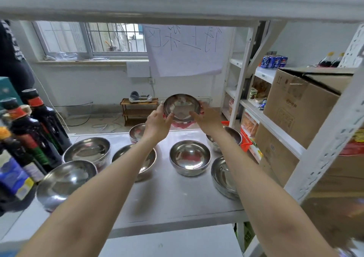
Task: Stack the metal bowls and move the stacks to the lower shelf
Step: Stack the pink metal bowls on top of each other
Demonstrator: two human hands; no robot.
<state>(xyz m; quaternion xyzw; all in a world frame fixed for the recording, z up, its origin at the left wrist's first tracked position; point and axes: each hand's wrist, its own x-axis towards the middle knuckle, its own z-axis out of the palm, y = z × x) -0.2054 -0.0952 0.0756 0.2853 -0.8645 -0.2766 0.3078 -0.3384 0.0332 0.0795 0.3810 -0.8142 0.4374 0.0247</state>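
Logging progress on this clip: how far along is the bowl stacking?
Done: nothing clearly; the bowls on the shelf sit apart, like the centre bowl and the front-left bowl. In hand: the left hand and right hand grip one raised bowl at the back. Left: nesting them all, then moving stacks to the lower shelf.

White wall, barred window [90, 38] (daylit), wooden rack [137, 110].
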